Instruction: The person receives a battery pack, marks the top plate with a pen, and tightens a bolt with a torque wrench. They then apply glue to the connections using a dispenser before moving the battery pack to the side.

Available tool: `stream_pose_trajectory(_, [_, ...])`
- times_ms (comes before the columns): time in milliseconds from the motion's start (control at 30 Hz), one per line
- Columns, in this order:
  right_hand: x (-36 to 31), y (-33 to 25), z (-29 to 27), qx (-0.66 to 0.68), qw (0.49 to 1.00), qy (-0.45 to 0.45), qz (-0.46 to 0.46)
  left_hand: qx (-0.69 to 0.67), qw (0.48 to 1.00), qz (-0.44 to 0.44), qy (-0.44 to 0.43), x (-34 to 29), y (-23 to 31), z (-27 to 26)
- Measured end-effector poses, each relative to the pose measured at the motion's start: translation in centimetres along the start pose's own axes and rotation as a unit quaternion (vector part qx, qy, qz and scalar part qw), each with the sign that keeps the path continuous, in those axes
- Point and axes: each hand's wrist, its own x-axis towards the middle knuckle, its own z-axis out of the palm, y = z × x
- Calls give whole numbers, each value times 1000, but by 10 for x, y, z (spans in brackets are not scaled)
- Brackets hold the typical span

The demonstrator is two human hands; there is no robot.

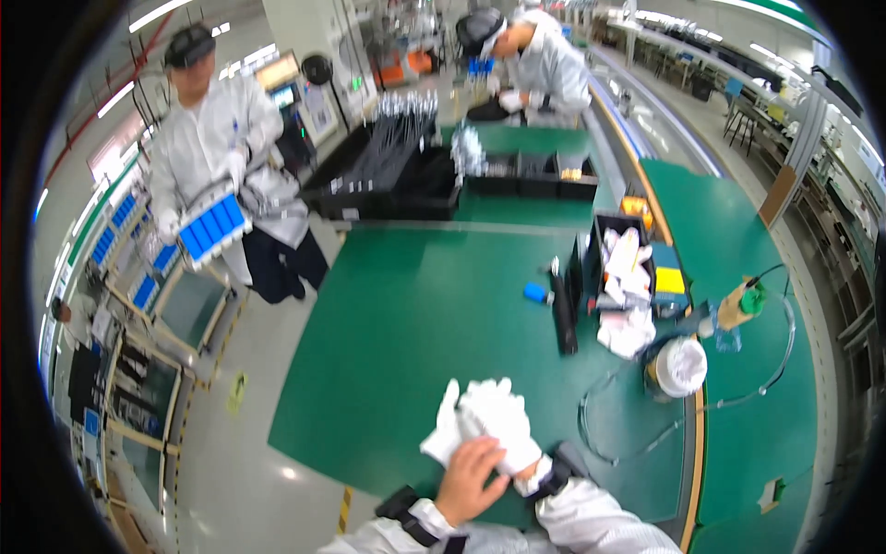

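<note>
My right hand [500, 423] wears a white cloth glove and is held over the near edge of the green table. Its gloved fingers look curled, and more white glove cloth [445, 434] shows at its left side, apparently a second glove in its grip. Bare, my left hand [472, 482] lies across the right glove near the wrist, its fingers bent and pinching the cuff. Black bands circle both of my wrists over white sleeves. The left fingertips partly cover the right glove's cuff.
On the green table [397, 323] lie a black tool [563, 314] and a blue cap-like piece [536, 293]. A black bin [604, 249] holds white gloves, near a white tub [680, 367]. Black trays [388, 189] stand farther back. One person [208, 138] carries a blue-celled panel; another [544, 69] works opposite.
</note>
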Motion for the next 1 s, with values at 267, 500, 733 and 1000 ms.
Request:
stream_pose_trajectory(267, [-41, -19, -40, 43, 985, 162, -29, -123, 961, -247, 5, -74, 2, -49])
stream_pose_trajectory(500, [-64, -39, 34, -14, 997, 35, -73, -314, 874, -369, 38, -81, 0, -38])
stream_pose_trajectory(733, [-84, -47, -4, 130, 988, 60, -60, -373, 857, -354, 22, -60, 14, -44])
stream_pose_trajectory(1000, [-104, -46, -13, 200, 975, 94, -12, -497, 750, -432, -63, -39, 10, -42])
